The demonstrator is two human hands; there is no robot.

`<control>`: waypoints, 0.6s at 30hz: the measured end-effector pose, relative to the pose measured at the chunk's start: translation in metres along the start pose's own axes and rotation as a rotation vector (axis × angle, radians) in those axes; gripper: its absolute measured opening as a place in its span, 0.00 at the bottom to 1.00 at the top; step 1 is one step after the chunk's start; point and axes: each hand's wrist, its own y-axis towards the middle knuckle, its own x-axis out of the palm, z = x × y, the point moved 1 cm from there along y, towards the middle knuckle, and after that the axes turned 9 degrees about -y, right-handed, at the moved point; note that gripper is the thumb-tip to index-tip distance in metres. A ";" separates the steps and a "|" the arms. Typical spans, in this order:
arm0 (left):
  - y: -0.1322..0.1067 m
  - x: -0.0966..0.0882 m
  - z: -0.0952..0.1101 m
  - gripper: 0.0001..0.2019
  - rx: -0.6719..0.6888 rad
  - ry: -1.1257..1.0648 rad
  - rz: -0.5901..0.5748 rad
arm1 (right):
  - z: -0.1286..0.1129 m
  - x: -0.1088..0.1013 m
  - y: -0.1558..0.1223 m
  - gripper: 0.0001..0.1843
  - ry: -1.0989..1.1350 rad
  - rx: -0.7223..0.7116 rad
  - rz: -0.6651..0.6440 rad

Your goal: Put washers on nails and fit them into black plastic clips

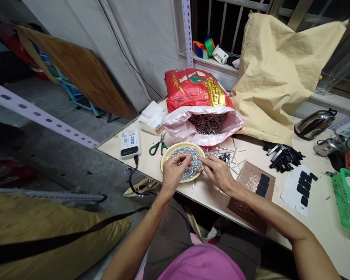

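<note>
A shallow yellow bowl [165, 173] stands at the table's near edge, filled with small silvery metal pieces [189, 151] that look like nuts. Over its left part my left hand [175, 171] is closed in a pinch, thumb against fingertips; whatever it holds is too small to make out. My right hand [220, 173] comes in over the bowl's right rim, its fingers curled together and the tips pointing at the left hand. What they grip, if anything, does not show. Beside the bowl lie loose long metal rods or bolts [236, 155].
Behind the bowl, a red sack [196, 89] lies open, full of dark screw-like pieces [208, 122]. Green-handled scissors [158, 146] and a white power bank [130, 143] are left. To the right are a brown board [251, 175], black parts [282, 157] and a green basket [342, 198].
</note>
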 end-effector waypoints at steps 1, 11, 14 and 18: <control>-0.001 0.000 0.000 0.15 0.003 0.003 0.001 | 0.000 -0.001 0.000 0.20 -0.001 0.000 -0.006; 0.003 0.006 -0.001 0.20 -0.226 -0.308 -0.079 | -0.004 -0.008 -0.005 0.18 -0.031 0.025 -0.019; 0.004 0.007 -0.002 0.22 -0.364 -0.382 -0.118 | -0.004 -0.005 -0.007 0.16 -0.015 0.052 -0.022; 0.004 0.010 -0.002 0.18 -0.477 -0.445 -0.126 | -0.004 -0.002 -0.010 0.12 -0.008 0.117 0.014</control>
